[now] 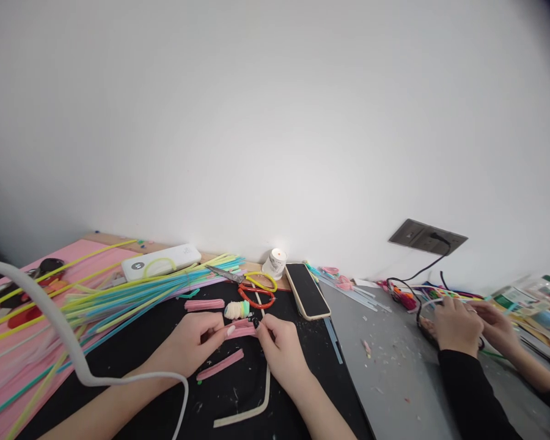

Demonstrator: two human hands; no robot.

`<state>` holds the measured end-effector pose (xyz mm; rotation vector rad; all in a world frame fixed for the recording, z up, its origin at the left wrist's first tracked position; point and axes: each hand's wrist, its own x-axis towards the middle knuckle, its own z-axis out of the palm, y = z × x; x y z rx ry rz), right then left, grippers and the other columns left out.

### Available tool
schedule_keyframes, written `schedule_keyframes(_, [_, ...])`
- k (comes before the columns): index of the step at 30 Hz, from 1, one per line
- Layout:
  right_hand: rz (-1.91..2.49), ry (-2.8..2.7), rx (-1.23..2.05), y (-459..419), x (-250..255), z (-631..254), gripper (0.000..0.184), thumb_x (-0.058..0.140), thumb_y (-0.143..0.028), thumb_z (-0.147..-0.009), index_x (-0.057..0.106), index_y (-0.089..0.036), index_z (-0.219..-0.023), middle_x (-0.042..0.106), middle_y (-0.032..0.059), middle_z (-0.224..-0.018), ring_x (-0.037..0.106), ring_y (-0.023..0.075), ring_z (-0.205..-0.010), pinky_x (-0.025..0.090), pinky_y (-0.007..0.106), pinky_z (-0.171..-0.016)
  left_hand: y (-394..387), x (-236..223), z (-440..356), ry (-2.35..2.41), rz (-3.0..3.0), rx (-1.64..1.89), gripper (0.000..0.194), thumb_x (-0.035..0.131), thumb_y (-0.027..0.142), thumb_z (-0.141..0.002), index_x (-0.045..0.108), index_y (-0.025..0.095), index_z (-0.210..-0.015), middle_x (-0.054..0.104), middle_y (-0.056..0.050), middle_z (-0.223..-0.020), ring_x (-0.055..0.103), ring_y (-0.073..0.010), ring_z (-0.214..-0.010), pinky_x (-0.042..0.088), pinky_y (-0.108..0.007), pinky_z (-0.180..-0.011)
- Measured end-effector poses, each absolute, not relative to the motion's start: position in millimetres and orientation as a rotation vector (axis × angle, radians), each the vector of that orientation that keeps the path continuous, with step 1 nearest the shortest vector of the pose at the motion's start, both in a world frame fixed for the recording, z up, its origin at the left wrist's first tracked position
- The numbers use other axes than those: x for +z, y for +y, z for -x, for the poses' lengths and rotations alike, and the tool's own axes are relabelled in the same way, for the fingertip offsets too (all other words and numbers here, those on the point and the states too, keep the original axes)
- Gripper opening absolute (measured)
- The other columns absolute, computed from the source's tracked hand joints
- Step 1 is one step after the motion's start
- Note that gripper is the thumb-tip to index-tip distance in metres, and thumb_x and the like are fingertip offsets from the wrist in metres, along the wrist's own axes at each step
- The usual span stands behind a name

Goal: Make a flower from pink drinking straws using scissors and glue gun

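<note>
A short pink bundle of pipe cleaners [241,330] is stretched between my two hands above the black mat [160,397]. My left hand [195,343] pinches its left end between thumb and fingers. At the other end, my right hand [280,347] is closed on it too. Two more pink pipe cleaner pieces lie near my left hand, a farther one [204,304] and a nearer one [220,365]. Just behind the held bundle sits a cream, yellow and green wound roll [237,310]. A bent cream pipe cleaner [242,418] runs beneath my right hand.
Scissors [256,290] with yellow and red handles lie behind my hands. Beyond are a white cup [275,264], a phone [308,291] and a white power bank [161,261]. Many pipe cleaners [132,299] spread leftward. A white cable [68,333] crosses my left forearm. Another person's hands [458,324] work at right.
</note>
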<state>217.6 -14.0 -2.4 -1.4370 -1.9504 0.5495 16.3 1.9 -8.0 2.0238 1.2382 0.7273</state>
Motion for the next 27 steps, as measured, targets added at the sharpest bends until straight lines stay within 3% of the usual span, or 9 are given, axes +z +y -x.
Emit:
schedule_keyframes(5, [1.392, -1.998, 0.489, -13.4, -4.6, -218.1, 0.034, 0.044, -0.020, -0.087, 0.031, -0.021, -0.055, 0.033, -0.0057, -0.053, 0.035, 0.0110, -0.050, 0.022, 0.024, -0.051, 2.1, -4.1, -14.4, 1.277, -2.034, 0.721, 0.036, 0.042, 0.033, -0.085, 0.029, 0.021, -0.054, 0.034, 0.005, -0.053, 0.031, -0.0115, -0.053, 0.025, -0.026, -0.052])
schedule_keyframes(11, [1.438, -1.873, 0.491, -9.7, -3.6, -225.5, 0.033, 0.039, -0.025, -0.091, 0.029, -0.022, -0.060, 0.032, -0.0061, -0.055, 0.034, 0.0112, -0.050, 0.022, 0.024, -0.050, 2.6, -1.5, -8.9, 1.292, -1.798, 0.778, 0.037, 0.037, 0.042, -0.090, 0.045, 0.020, -0.062, 0.042, 0.002, -0.060, 0.047, -0.0155, -0.061, 0.040, -0.022, -0.050])
schedule_keyframes(16, [1.462, -1.916, 0.513, -8.7, 0.2, -227.6, 0.031, 0.038, -0.026, -0.092, 0.031, -0.022, -0.062, 0.036, -0.0053, -0.057, 0.036, 0.0118, -0.052, 0.023, 0.024, -0.052, -1.4, 5.2, -6.9, 1.131, -2.290, 0.585, 0.033, 0.046, 0.038, -0.089, 0.047, 0.020, -0.061, 0.048, 0.002, -0.060, 0.046, -0.0143, -0.059, 0.035, -0.025, -0.056])
schedule_keyframes(20, [1.497, -1.978, 0.536, -10.9, 2.0, -225.4, 0.025, 0.041, -0.025, -0.091, 0.042, -0.021, -0.066, 0.044, -0.0041, -0.060, 0.044, 0.0130, -0.056, 0.026, 0.023, -0.055, -6.8, 5.4, -9.4, 1.027, -2.399, 0.417, 0.016, 0.059, 0.035, -0.081, 0.055, 0.021, -0.076, 0.061, 0.001, -0.077, 0.051, -0.0151, -0.064, 0.030, -0.025, -0.056])
schedule_keyframes(23, [1.490, -1.920, 0.556, -11.2, 2.2, -225.7, 0.020, 0.040, -0.024, -0.092, 0.051, -0.021, -0.076, 0.050, -0.0030, -0.063, 0.047, 0.0138, -0.057, 0.029, 0.023, -0.056, -8.5, 1.6, -11.0, 1.024, -2.418, 0.374, 0.015, 0.053, 0.033, -0.086, 0.054, 0.021, -0.076, 0.062, 0.000, -0.081, 0.054, -0.0156, -0.065, 0.030, -0.026, -0.056])
schedule_keyframes(27, [1.416, -1.847, 0.545, -12.6, 4.1, -226.3, 0.022, 0.042, -0.025, -0.091, 0.055, -0.020, -0.075, 0.047, -0.0034, -0.060, 0.043, 0.0128, -0.053, 0.030, 0.023, -0.053, -7.9, -3.0, -12.0, 1.044, -2.396, 0.368, 0.017, 0.049, 0.034, -0.088, 0.053, 0.022, -0.078, 0.063, 0.000, -0.077, 0.056, -0.0166, -0.065, 0.030, -0.026, -0.056])
